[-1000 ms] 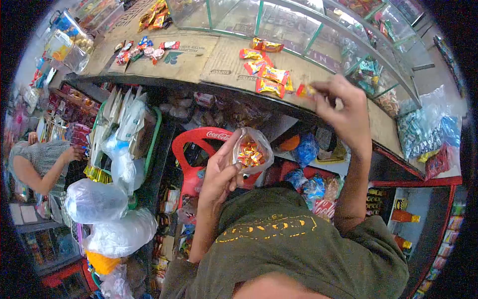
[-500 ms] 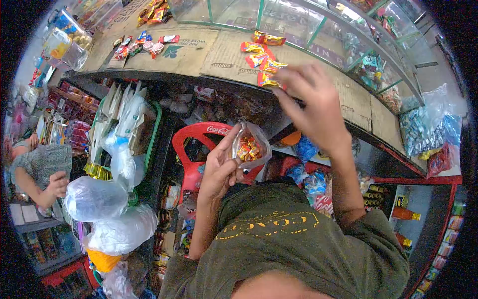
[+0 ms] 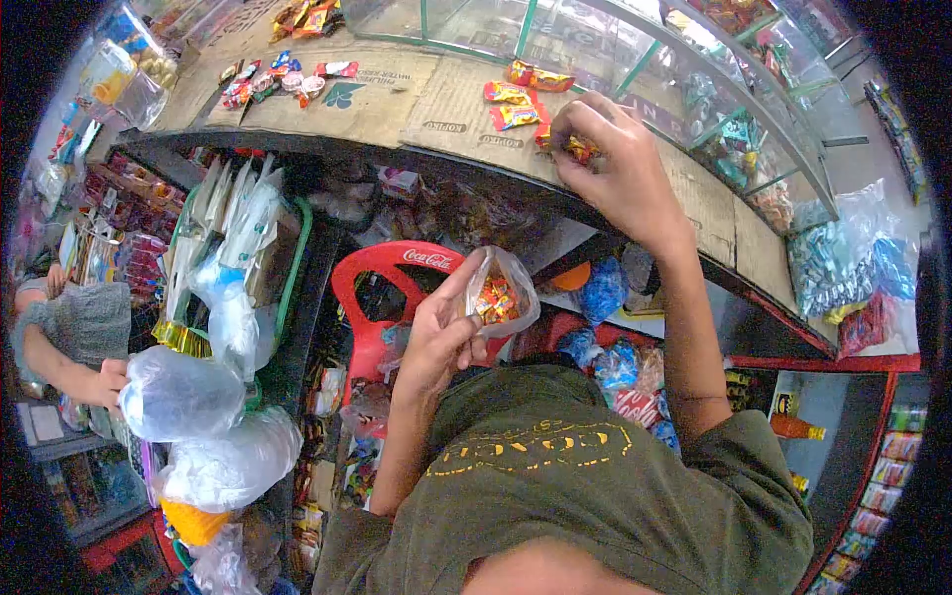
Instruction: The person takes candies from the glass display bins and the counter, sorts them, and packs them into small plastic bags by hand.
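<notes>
My left hand (image 3: 444, 322) holds a clear plastic bag (image 3: 526, 288) by its side, its mouth open towards me. Small red and yellow wrapped candies (image 3: 496, 300) lie inside it. Over the cardboard-covered counter (image 3: 436, 104), my right hand (image 3: 615, 164) has its fingers curled around wrapped candies (image 3: 581, 149), partly hidden by the fingers. Just left of that hand, a few more yellow and red candies (image 3: 514, 117) rest on the cardboard, with a darker-wrapped one (image 3: 538, 76) behind them.
Glass display cases (image 3: 595, 50) line the counter's back. Other sweets (image 3: 288, 84) lie further left. A red chair (image 3: 362, 268) stands below the counter. At left, a co-worker's hand (image 3: 111, 385) touches a stuffed plastic bag (image 3: 183, 395). A bag of blue-wrapped sweets (image 3: 833, 273) sits at right.
My right hand has come down on the nearest candies and its fingers have closed around them. The left hand keeps the bag in place. The co-worker's hand has moved onto the stuffed bag.
</notes>
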### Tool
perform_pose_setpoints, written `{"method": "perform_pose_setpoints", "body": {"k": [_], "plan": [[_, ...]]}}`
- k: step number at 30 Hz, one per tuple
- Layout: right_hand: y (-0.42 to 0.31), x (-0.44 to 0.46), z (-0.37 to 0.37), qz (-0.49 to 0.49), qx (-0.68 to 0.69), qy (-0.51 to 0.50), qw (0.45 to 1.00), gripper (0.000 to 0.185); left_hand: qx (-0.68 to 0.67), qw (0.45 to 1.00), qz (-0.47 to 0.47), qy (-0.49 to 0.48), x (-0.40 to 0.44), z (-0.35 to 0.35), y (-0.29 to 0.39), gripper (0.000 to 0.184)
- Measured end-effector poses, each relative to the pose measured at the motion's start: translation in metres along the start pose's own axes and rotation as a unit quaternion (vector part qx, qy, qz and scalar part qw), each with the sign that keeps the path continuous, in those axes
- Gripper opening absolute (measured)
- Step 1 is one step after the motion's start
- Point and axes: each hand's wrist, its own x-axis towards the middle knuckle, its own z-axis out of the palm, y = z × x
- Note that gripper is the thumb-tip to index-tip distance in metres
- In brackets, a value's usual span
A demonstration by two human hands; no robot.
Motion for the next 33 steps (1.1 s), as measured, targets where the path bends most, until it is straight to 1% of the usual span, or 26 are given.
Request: {"method": "perform_pose_setpoints", "body": {"k": [2, 6, 8, 9, 11, 12, 13, 14, 16, 18, 19, 20, 22, 24, 25, 26, 27, 28, 29, 30, 32, 33], "plan": [[0.000, 0.000, 0.000, -0.018, 0.029, 0.002, 0.999, 0.020, 0.009, 1.000, -0.007, 0.005, 0.001, 0.003, 0.000, 0.075], [-0.002, -0.003, -0.003, -0.003, 0.068, -0.001, 0.998, 0.020, -0.006, 1.000, 0.006, 0.009, 0.002, 0.003, -0.002, 0.074], [-0.012, -0.007, -0.014, -0.017, 0.087, 0.036, 0.995, 0.019, -0.012, 1.000, 0.013, 0.015, 0.003, 0.001, -0.001, 0.074], [-0.018, -0.009, -0.022, -0.018, 0.092, 0.033, 0.995, 0.019, 0.003, 1.000, 0.009, 0.016, 0.003, 0.000, 0.000, 0.074], [-0.033, -0.020, -0.033, -0.023, 0.203, -0.091, 0.975, 0.018, 0.017, 1.000, -0.001, 0.024, -0.001, -0.002, 0.002, 0.074], [-0.037, -0.029, -0.028, -0.023, 0.226, -0.141, 0.964, 0.018, 0.027, 1.000, -0.001, 0.003, -0.002, -0.002, 0.004, 0.075], [-0.040, -0.038, -0.020, 0.008, 0.262, -0.219, 0.940, 0.018, 0.039, 0.999, 0.001, -0.019, -0.003, -0.002, 0.007, 0.076], [-0.043, -0.049, -0.009, 0.038, 0.293, -0.295, 0.909, 0.017, 0.039, 0.999, 0.003, -0.017, -0.005, -0.001, 0.010, 0.076], [-0.048, -0.076, 0.034, 0.051, 0.334, -0.277, 0.899, 0.019, 0.070, 0.996, 0.024, -0.056, -0.009, 0.003, 0.014, 0.077], [-0.053, -0.100, 0.078, 0.069, 0.359, -0.192, 0.911, 0.023, 0.071, 0.996, 0.019, -0.050, -0.011, 0.009, 0.020, 0.076], [-0.054, -0.101, 0.088, 0.053, 0.321, -0.188, 0.927, 0.027, 0.073, 0.996, 0.015, -0.045, -0.011, 0.010, 0.022, 0.076], [-0.051, -0.100, 0.086, 0.052, 0.321, -0.186, 0.927, 0.027, 0.075, 0.996, 0.016, -0.045, -0.010, 0.009, 0.022, 0.076], [-0.052, -0.082, 0.059, 0.041, 0.281, -0.284, 0.916, 0.024, 0.075, 0.996, 0.022, -0.032, -0.010, 0.007, 0.021, 0.076], [-0.048, -0.050, 0.017, 0.000, 0.354, -0.245, 0.902, 0.016, 0.062, 0.997, 0.028, -0.028, -0.011, 0.005, 0.020, 0.076], [-0.043, -0.038, -0.003, 0.019, 0.309, -0.248, 0.918, 0.014, 0.048, 0.998, 0.035, -0.021, -0.011, 0.004, 0.019, 0.076], [-0.040, -0.024, -0.015, -0.021, 0.236, -0.145, 0.961, 0.011, 0.048, 0.998, 0.035, -0.025, -0.010, 0.004, 0.017, 0.076], [-0.036, -0.008, -0.024, -0.031, 0.133, -0.090, 0.987, 0.014, 0.042, 0.998, 0.036, -0.029, -0.009, 0.002, 0.016, 0.076], [-0.025, 0.007, -0.025, -0.089, 0.021, 0.000, 0.996, 0.019, 0.035, 0.998, 0.037, -0.034, -0.009, 0.001, 0.013, 0.076], [-0.019, 0.018, -0.026, -0.028, 0.014, -0.037, 0.999, 0.026, 0.020, 0.999, 0.022, -0.027, -0.008, 0.002, 0.011, 0.077], [-0.007, 0.028, -0.022, -0.028, 0.010, -0.035, 0.999, 0.026, 0.021, 0.999, 0.023, -0.031, -0.008, 0.005, 0.010, 0.077], [0.015, 0.043, -0.010, -0.060, -0.056, -0.100, 0.992, 0.033, 0.035, 0.999, 0.015, -0.010, -0.008, 0.010, 0.010, 0.078], [0.016, 0.046, -0.005, -0.063, -0.056, -0.099, 0.991, 0.033, 0.029, 0.999, 0.013, -0.018, -0.008, 0.007, 0.008, 0.078]]}}
